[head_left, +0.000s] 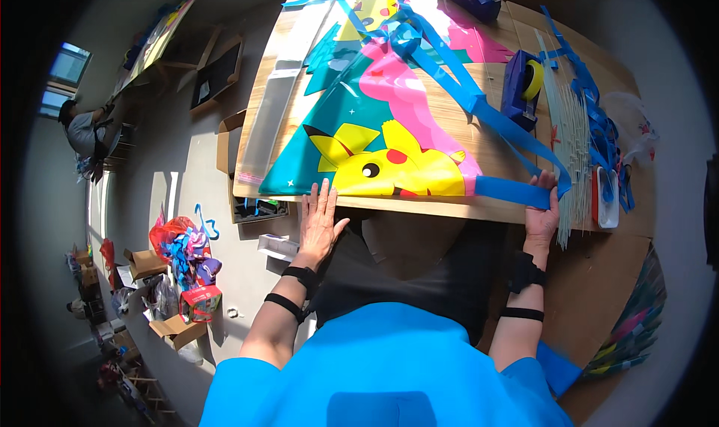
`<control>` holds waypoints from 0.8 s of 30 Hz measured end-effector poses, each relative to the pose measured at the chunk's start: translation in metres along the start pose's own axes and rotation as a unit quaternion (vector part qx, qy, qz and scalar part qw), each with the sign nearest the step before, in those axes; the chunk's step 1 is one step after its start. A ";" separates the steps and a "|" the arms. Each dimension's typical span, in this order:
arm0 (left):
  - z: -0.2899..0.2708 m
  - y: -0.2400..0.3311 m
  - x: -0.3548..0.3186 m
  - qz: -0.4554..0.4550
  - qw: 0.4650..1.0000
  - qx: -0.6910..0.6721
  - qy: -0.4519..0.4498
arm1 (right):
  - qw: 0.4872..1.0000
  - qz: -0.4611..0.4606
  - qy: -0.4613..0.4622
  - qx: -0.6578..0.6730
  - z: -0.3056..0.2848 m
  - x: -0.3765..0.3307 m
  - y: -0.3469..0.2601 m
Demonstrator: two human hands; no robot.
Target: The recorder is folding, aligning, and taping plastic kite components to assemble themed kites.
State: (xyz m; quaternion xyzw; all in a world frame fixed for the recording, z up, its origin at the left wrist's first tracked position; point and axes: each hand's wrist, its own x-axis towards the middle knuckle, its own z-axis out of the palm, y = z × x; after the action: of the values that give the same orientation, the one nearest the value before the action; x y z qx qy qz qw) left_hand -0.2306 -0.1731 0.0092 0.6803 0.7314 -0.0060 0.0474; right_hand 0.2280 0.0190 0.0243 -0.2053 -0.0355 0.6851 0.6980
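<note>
While left hand (320, 221) rests at edge of colourful sheet (393, 161), fingers spread, right hand (543, 211) grasps blue ribbon (508, 191) in fingers.

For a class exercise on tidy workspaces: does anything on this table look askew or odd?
I see no spill. At the right side of the table, a tangle of blue ribbon lies in messy loops, and the thin pale sticks beside it splay unevenly, some seeming to overhang the near edge.

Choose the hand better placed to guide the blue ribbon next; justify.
Probably the right hand: it is at the blue ribbon, while the left hand lies at the lower edge of the printed sheet, clear of the ribbon.
</note>
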 end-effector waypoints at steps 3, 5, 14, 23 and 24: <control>-0.001 0.001 0.007 -0.012 1.000 -0.004 -0.020 | 0.999 -0.009 -0.022 -0.031 0.000 0.006 -0.016; -0.004 -0.002 0.006 -0.013 1.000 0.016 -0.016 | 0.994 0.042 -0.052 -0.086 0.009 0.003 -0.003; 0.001 -0.034 -0.004 -0.137 0.990 0.014 0.034 | 0.965 0.059 0.078 -0.242 -0.049 0.006 0.025; 0.001 0.008 -0.001 -0.052 0.997 0.047 -0.030 | 0.506 -0.346 0.214 -0.761 0.020 -0.070 0.059; 0.000 0.010 0.001 -0.055 0.997 0.048 -0.032 | 0.490 -0.378 0.055 -0.783 0.039 -0.089 0.085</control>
State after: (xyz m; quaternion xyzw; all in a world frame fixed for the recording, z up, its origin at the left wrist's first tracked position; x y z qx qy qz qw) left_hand -0.2207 -0.1713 0.0094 0.6397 0.7649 -0.0652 0.0374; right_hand 0.1294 -0.0606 0.0518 -0.6717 -0.5932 0.0328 0.4425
